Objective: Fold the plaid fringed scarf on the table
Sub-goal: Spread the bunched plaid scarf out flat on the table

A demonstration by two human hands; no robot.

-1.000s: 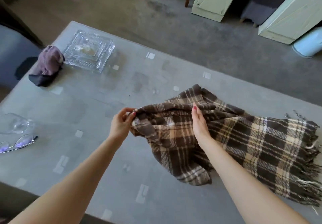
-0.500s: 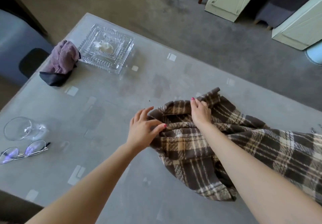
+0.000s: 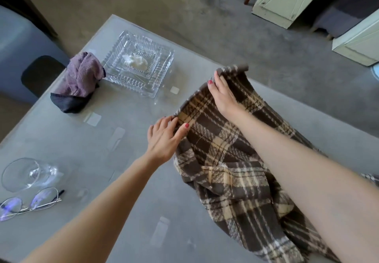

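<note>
My left hand [image 3: 164, 139] pinches the near-left edge of the brown and cream plaid wool scarf [image 3: 235, 160], thumb on top, other fingers curled under the hem. My right hand [image 3: 224, 95] grips the far edge of the same end, fingers wrapped over the cloth, lifting it a bit off the grey glass-topped table [image 3: 82, 150]. Short edge is stretched between both hands. Rest of the scarf lies bunched and wrinkled on the table's right side, running under my right forearm toward the lower right; fringe not clear from here. Far left: square cut-glass dish [image 3: 139, 68] with something white inside, crumpled purple cloth [image 3: 82, 76] just beside it. Near left: clear wine glass [image 3: 26, 173] lying on its side, thin-framed eyeglasses [image 3: 30, 202] next to it.
</note>
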